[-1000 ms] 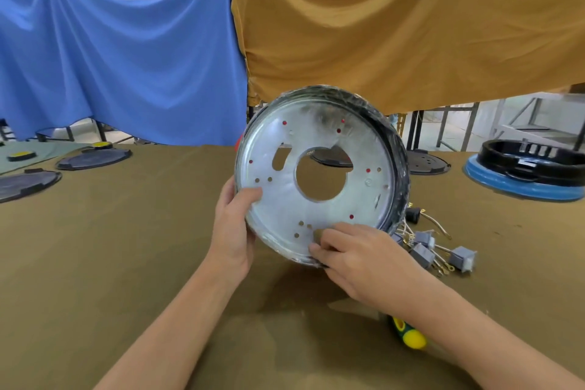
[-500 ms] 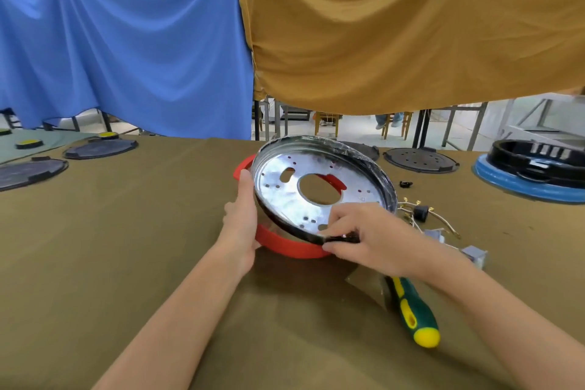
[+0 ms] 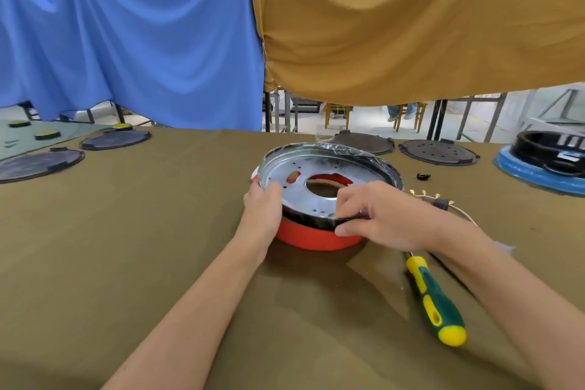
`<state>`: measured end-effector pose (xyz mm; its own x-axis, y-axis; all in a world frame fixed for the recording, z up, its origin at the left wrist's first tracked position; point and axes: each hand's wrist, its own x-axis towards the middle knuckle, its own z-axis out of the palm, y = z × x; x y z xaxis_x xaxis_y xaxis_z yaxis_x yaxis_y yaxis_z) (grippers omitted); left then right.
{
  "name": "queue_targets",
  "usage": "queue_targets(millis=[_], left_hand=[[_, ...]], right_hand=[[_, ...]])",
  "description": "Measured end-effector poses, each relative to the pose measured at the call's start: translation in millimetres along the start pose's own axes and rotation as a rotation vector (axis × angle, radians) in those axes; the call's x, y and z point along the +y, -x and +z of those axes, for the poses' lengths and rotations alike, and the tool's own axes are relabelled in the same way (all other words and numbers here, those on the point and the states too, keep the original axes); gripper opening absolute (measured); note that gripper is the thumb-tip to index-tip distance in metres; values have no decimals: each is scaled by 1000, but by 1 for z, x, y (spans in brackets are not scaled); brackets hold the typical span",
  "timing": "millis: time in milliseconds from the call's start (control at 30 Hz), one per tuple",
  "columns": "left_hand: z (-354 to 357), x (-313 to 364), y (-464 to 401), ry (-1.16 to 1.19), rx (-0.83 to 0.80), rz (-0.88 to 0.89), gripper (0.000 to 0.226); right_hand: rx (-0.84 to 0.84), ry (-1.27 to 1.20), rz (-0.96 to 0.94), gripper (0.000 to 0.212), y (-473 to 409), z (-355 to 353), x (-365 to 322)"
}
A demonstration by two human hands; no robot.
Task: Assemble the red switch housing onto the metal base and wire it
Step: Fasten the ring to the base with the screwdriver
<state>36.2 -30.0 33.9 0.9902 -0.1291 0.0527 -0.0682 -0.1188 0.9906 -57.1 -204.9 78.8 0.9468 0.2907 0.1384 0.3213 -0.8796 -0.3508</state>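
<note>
1. Hands first: our left hand [image 3: 262, 212] curls around the left rim of the metal base [image 3: 329, 182], thumb lying on its upper face, while our right hand [image 3: 386, 218] pinches the near rim between thumb and bent fingers.
2. Between our hands the metal base, a shallow silver dish with a large centre hole and many small ones, sits tilted on top of the red switch housing [image 3: 316, 237], its near edge lifted clear of the red.
3. Under our hands the red switch housing rests on the tabletop [image 3: 126, 247]; red also shows through the base's centre hole.
4. Just behind our right hand lie wires with brass terminals [image 3: 425, 195], and farther back a small black part [image 3: 423, 176].
5. Nearer us than our right hand, beside the forearm, lies a green-and-yellow screwdriver [image 3: 435, 301].
6. Well beyond our hands, dark round plates [image 3: 438, 152] sit along the far edge of the tabletop, and far to the right a black dish on a blue ring [image 3: 544, 165].
7. Behind everything hang a blue cloth [image 3: 133, 41] and an ochre cloth [image 3: 411, 25].
</note>
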Motion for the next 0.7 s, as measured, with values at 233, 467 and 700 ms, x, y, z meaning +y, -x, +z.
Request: queue_targets(millis=[233, 467, 700], left_hand=[[3, 4, 4, -123, 147, -5, 36], [5, 5, 9, -104, 198, -109, 36], [6, 6, 11, -52, 214, -104, 43]], right_hand=[[-35, 89, -13, 26, -2, -3, -3], [-114, -205, 103, 52, -11, -22, -6], [-366, -62, 131, 16, -48, -39, -4]])
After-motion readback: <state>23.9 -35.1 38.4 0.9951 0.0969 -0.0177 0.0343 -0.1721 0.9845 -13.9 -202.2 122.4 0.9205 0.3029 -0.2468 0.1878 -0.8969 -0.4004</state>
